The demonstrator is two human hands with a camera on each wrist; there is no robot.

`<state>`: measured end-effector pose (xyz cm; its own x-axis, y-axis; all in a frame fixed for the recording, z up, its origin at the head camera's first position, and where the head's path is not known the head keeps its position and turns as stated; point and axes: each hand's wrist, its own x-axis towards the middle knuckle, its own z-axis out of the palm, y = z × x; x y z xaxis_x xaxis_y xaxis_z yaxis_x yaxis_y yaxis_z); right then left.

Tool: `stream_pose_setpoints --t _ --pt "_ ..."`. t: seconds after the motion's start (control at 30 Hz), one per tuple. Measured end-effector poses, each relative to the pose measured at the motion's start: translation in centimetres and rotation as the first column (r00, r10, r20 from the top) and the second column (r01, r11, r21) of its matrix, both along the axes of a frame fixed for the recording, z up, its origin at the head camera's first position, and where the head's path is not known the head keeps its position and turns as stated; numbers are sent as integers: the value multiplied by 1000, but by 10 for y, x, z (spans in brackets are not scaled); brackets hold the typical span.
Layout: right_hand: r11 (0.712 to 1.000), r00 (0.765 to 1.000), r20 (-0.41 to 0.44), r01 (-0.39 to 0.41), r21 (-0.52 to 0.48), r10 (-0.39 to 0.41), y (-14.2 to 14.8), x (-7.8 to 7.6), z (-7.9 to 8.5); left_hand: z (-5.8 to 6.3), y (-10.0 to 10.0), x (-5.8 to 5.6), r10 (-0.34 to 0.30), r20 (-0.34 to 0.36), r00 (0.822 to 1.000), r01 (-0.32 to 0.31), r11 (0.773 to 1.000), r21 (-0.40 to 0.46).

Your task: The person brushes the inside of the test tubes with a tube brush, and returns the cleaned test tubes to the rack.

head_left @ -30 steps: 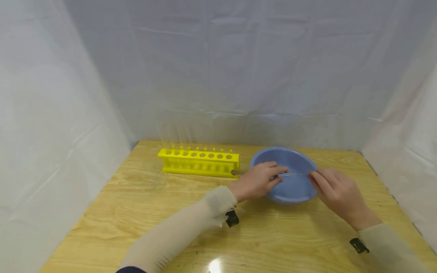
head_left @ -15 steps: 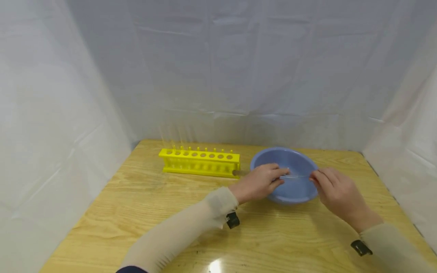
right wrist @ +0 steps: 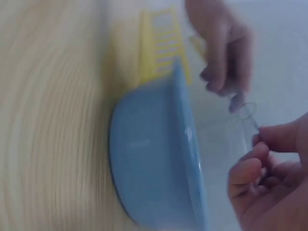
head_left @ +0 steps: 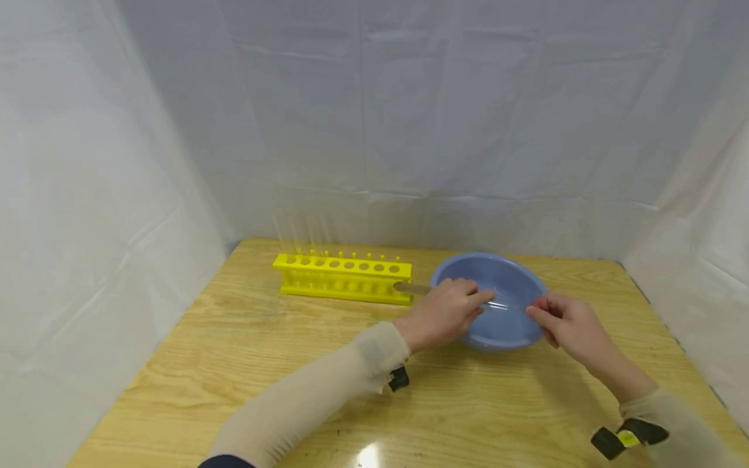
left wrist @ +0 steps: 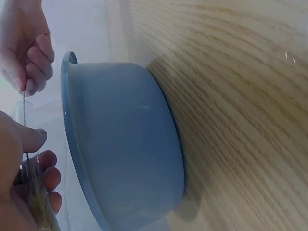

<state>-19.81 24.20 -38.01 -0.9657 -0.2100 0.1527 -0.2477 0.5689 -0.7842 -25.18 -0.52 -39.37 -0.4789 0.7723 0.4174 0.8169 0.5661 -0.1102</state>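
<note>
Over the blue basin [head_left: 488, 346], my left hand [head_left: 447, 312] grips a clear glass test tube [head_left: 499, 305] that lies nearly level. In the left wrist view, a test tube brush [left wrist: 41, 207] is inside the tube, bristles toward its closed end, with a thin twisted wire handle coming out of the mouth. My right hand [head_left: 576, 325] pinches that wire between thumb and fingers at the basin's right side, just off the tube's mouth. The closed end of the tube sticks out left past my left wrist, in front of the rack's right end.
Left of the basin stands a yellow test tube rack [head_left: 345, 298] with pegs along its back. Several clear tubes [head_left: 295, 234] rise at its left end. White sheeting [head_left: 386, 117] hangs behind and at both sides of the wooden table [head_left: 281, 364].
My right hand has turned at the wrist and its fingers have shifted on the wire. The closed end of the tube has risen slightly. Basin and rack stay put.
</note>
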Motion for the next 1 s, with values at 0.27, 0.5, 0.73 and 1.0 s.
stream_pose_setpoints --t 0.27,0.5,0.73,1.0 --pt "928 886 440 30 -371 147 8 -10 6 -3 2 1 0 -128 992 -7 998 -58" --pt "920 913 391 50 -389 116 9 -9 4 -2 3 0 22 -26 999 -23 999 -40" --pt "1000 948 -317 -6 20 12 11 0 -8 6 2 2 36 169 985 -39 999 10" --pt "927 450 -857 143 348 252 9 -8 -16 5 1 1 -16 212 977 7 999 45"
